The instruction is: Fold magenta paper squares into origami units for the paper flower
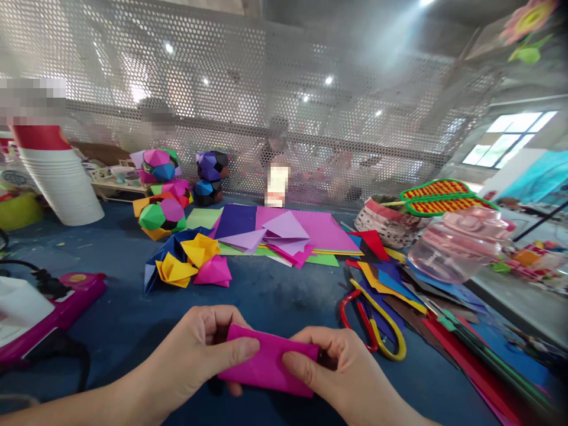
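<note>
A folded piece of magenta paper (270,362) is held just above the blue table, near its front edge. My left hand (208,346) pinches its left end, thumb on the front face and fingers behind. On the right end, my right hand (331,367) grips the same way, its thumb lying across the front. The fingers behind the paper are mostly hidden. Beyond my left hand sit folded paper pieces: yellow ones (200,251), a magenta one (213,271) and a dark blue one (165,257).
Scissors (375,319) with red and yellow handles lie right of my hands, beside paper strips (444,319) and a pink bottle (459,245). Paper sheets (332,231) are stacked behind. Paper balls (162,213), stacked cups (57,177) and a magenta power strip (75,302) stand left.
</note>
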A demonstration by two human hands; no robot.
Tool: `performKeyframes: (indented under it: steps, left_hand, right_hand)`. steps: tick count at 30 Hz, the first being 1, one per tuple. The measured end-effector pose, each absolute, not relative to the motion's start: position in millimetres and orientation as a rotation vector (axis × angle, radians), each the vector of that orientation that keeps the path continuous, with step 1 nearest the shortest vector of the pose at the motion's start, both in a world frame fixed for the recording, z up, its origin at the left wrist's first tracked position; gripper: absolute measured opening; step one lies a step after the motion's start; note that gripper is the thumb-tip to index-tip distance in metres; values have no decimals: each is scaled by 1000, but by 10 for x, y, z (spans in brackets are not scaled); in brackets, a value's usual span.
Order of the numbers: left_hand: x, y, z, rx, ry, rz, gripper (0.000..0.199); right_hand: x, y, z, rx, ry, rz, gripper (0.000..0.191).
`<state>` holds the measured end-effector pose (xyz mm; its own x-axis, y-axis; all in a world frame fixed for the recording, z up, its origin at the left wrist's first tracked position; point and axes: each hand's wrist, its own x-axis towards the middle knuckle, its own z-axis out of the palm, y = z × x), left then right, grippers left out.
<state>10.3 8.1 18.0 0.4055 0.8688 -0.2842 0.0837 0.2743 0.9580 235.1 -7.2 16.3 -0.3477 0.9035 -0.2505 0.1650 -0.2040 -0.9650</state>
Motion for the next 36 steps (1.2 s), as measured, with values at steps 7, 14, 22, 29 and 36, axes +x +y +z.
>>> performKeyframes:
  steps: [7,14,22,29,36]
  left_hand:
    - [111,80,208,1186,1019,673,49]
    - [112,51,201,1189,987,689,50]
    - [89,57,159,1209,1034,657,50]
    - [91,61,161,1220,1047,635,53]
    - [79,70,123,1232,1055,643,52]
  right_hand:
    - [2343,-78,170,-1274,-1462,1614,40]
    - [2329,-71,160,-1255,-1426,1660,42]
    - [2303,-76,235,-1320,-1357,1656,47]
    - [2316,-87,221,-1293,-1369,1650,44]
    - [2332,-78,177,-1256,-1371,1641,42]
